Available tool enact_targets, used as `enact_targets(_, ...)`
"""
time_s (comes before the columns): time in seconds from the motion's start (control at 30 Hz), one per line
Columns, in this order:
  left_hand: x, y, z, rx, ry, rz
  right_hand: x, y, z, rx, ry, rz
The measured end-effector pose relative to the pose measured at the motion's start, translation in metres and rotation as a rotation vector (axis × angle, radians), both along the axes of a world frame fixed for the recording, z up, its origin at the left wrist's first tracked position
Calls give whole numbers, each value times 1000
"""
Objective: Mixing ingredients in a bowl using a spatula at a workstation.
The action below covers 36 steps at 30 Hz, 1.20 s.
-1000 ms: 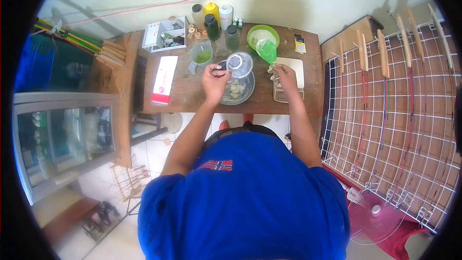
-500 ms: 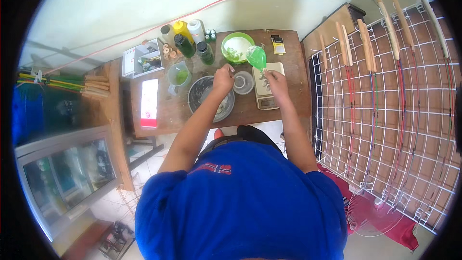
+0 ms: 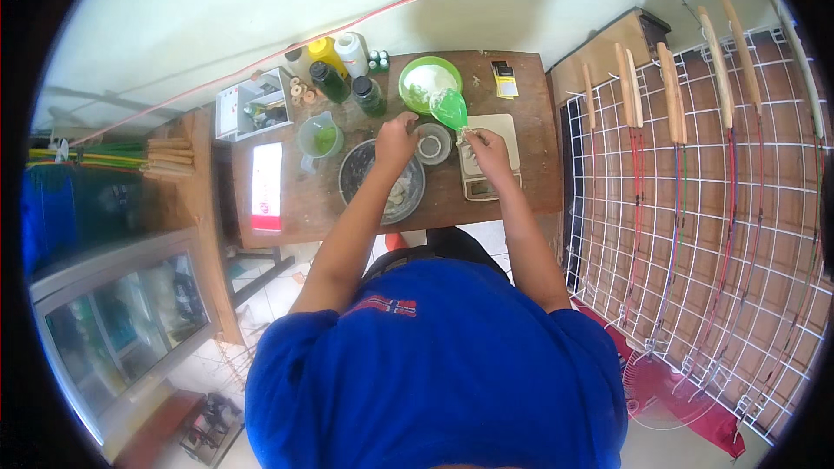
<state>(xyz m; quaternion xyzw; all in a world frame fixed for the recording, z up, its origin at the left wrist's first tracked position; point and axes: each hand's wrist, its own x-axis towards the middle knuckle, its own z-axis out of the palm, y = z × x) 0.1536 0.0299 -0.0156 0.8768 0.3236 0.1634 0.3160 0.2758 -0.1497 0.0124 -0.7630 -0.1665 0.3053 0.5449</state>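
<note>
My right hand [image 3: 488,153] grips the handle end of a translucent green scoop [image 3: 451,110] with white powder in it. The scoop's head is at the near right rim of a green bowl [image 3: 405,89] of white powder. Closed fingers show on my left hand [image 3: 396,141], beside a small clear round container [image 3: 433,145]; whatever they hold, if anything, is too small to make out. Below that hand, a grey mixing bowl [image 3: 347,175] has whitish, doughy lumps inside. A cream kitchen scale [image 3: 506,132] lies partly under my right hand.
Left of the mixing bowl are a clear measuring jug [image 3: 307,144] and a white-and-red packet [image 3: 268,178]. Dark bottles [image 3: 368,97], a yellow squeeze bottle [image 3: 326,54] and a white divided tray [image 3: 230,113] stand behind. A white wire rack [image 3: 660,234] rises on the right.
The scoop and my right hand have shifted slightly left and down, nearer the small clear container. My left hand has moved slightly left, still closed.
</note>
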Motion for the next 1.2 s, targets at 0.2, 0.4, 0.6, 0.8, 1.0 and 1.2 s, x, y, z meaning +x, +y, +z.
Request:
enact_targets(0.2,-82,6,37,120,-103,274,-11,18,13,-37,-101,130)
enact_targets(0.4,-171,9,29,71,123,455,-49,47,38,-184,-317,432)
enact_targets(0.6,-184,3,-3,-238,258,318,-90,66,30,-476,-829,695)
enact_targets(0.8,-175,-3,-8,-152,-116,235,-98,69,-10,-589,-1179,750)
enact_targets(1.0,-172,4,14,-252,-28,223,-109,50,0,-551,-1095,873)
enact_targets(1.2,-175,10,7,-48,-126,-47,-104,42,5,-535,-1132,781)
